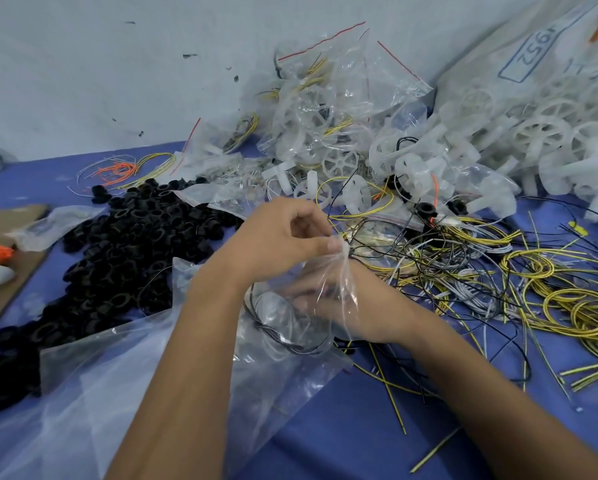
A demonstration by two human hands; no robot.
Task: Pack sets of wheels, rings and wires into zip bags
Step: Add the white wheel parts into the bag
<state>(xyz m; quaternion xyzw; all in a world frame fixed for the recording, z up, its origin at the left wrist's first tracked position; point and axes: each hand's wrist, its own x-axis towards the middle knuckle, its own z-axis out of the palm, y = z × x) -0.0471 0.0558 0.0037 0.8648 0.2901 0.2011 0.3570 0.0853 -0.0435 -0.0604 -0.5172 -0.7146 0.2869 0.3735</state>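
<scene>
Blue cloth covers the worktop (325,445), set against a pale wall, and at its middle the person holds a clear zip bag (311,306) just above the surface. The left hand (283,233) pinches the bag's top edge between thumb and fingers (332,244), lifting the mouth. The right hand (328,306) appears to be inside or behind the film, its shape blurred by the plastic, so whether its fingers grip anything I cannot tell. Black wire (283,337) and something pale and round lie in the bag's lower part.

The risk, as I judge it, is tangling: the bag's mouth sits right against a snarl of loose wires (464,271), yellow, black and white, and a strand could get dragged in or pull the contents out when the right hand withdraws. The single pinch on thin film might also slip.

Both forearms reach in from the lower edge, the left crossing over a larger plastic sheet (117,375), wrist bent toward the right; the right comes in low from the lower right.

Black rings (135,230) are heaped to the left, white wheels (533,140) spill from a sack at the upper right, and filled bags (325,109) pile up behind.
</scene>
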